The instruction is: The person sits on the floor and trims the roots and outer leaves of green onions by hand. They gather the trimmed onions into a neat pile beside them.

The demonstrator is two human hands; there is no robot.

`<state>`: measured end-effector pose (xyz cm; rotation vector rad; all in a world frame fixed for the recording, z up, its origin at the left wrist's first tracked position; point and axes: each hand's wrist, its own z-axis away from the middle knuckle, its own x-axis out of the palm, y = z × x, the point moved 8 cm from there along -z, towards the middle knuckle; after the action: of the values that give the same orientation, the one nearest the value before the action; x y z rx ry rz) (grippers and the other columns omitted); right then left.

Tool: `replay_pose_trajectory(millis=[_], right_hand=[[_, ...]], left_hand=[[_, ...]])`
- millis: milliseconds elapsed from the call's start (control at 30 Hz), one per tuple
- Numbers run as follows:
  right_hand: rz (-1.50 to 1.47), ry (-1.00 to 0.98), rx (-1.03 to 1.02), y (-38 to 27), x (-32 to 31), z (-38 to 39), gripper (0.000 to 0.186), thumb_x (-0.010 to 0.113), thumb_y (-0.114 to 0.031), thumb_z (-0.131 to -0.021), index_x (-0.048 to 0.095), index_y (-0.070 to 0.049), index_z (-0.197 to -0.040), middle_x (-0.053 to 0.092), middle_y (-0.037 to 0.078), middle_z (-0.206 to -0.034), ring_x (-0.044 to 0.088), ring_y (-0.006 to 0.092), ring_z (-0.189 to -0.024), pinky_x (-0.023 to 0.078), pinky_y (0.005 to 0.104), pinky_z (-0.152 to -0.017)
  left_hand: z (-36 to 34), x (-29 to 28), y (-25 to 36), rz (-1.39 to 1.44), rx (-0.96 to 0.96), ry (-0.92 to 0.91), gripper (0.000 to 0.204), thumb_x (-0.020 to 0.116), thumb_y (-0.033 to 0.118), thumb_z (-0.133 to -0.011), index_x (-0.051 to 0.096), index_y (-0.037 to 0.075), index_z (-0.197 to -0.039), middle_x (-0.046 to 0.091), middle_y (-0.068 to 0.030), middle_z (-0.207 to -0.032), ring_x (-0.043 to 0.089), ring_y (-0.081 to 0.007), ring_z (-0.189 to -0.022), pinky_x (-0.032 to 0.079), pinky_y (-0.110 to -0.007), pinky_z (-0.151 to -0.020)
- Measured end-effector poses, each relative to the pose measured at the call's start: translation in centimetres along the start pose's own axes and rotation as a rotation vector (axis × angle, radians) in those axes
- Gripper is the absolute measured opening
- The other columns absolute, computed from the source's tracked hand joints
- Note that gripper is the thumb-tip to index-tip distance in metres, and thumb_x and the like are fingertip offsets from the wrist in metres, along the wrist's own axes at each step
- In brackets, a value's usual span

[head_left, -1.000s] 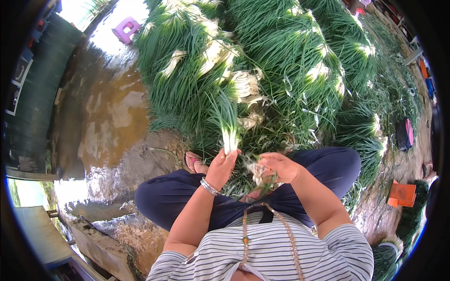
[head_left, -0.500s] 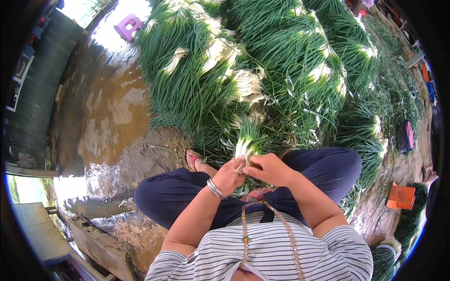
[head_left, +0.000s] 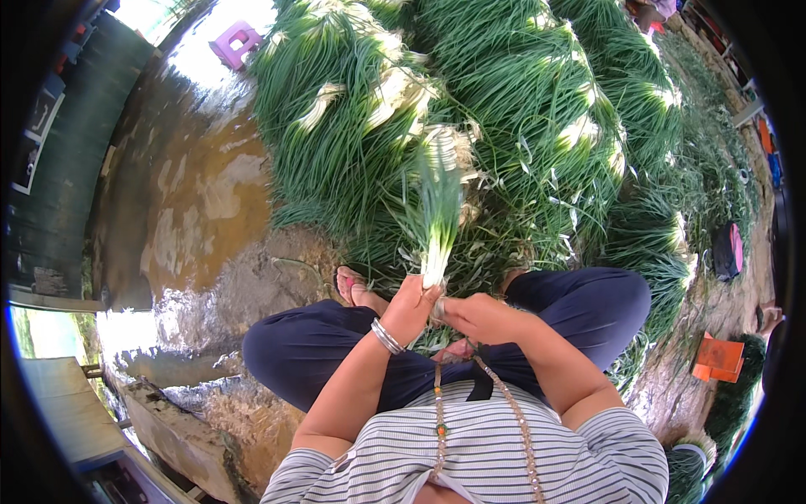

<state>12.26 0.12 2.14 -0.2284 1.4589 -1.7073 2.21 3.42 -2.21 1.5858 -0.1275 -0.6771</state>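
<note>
As the head view shows, the left hand (head_left: 409,307) grips a bunch of green onions (head_left: 438,239) by its white ends, the leaves pointing over the near edge of the onion pile (head_left: 336,172). The right hand (head_left: 483,319), fingers curled, sits just beside it; whether it holds anything, I cannot tell. Compared with half a second earlier, the right hand is lower and the leaves reach farther over the pile.

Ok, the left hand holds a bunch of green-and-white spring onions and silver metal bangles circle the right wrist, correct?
No: the head view shows the silver metal bangles on the left wrist. The left hand does hold the bunch of green-and-white spring onions.
</note>
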Motion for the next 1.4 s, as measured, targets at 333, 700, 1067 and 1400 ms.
replay_pose_trajectory(millis=[333, 700, 1067, 1400], right_hand=[[0.209, 0.653, 0.029, 2.0, -6.7, 2.0, 0.039, 0.067, -0.03, -0.082, 0.06, -0.007, -0.113, 0.062, 0.013, -0.101, 0.064, 0.0263, -0.077, 0.052, 0.036, -0.068], [0.165, 0.836, -0.356, -3.9, -6.5, 1.2, 0.017, 0.064, 0.0, -0.072, 0.05, -0.004, -0.063, 0.049, 0.008, -0.057, 0.048, 0.0223, -0.05, 0.039, 0.0308, -0.046], [0.186, 0.669, 0.164, 4.5, -9.4, 0.2, 0.032, 0.062, -0.021, -0.085, 0.057, 0.002, -0.106, 0.059, 0.016, -0.097, 0.056, 0.0293, -0.092, 0.045, 0.0375, -0.083], [0.359, 0.569, -0.234, -1.9, -8.0, 1.1, 0.02, 0.068, -0.012, -0.076, 0.06, -0.006, -0.094, 0.057, 0.009, -0.093, 0.06, 0.0281, -0.079, 0.05, 0.0365, -0.067]], left_hand=[[-0.7, -2.3, 3.6, -0.23, 0.12, 0.138, 0.034, 0.057, 0.004, -0.086, 0.046, -0.005, -0.116, 0.046, -0.0248, -0.109, 0.054, -0.0407, -0.087, 0.047, -0.041, -0.076], [0.1, 0.3, 0.2, 0.462, -0.134, 0.088, 0.043, 0.044, 0.023, -0.1, 0.04, -0.001, -0.135, 0.047, -0.0078, -0.112, 0.055, -0.0121, -0.085, 0.047, -0.026, -0.077], [-0.2, 1.1, 0.4, 0.882, -0.252, 0.104, 0.042, 0.046, 0.018, -0.099, 0.041, -0.002, -0.135, 0.054, -0.0106, -0.122, 0.056, -0.0163, -0.107, 0.047, -0.03, -0.093], [-0.5, -0.2, 0.9, 0.82, -0.226, 0.172, 0.038, 0.047, 0.011, -0.097, 0.043, -0.005, -0.131, 0.054, -0.0112, -0.122, 0.057, -0.0172, -0.106, 0.049, -0.031, -0.091]])
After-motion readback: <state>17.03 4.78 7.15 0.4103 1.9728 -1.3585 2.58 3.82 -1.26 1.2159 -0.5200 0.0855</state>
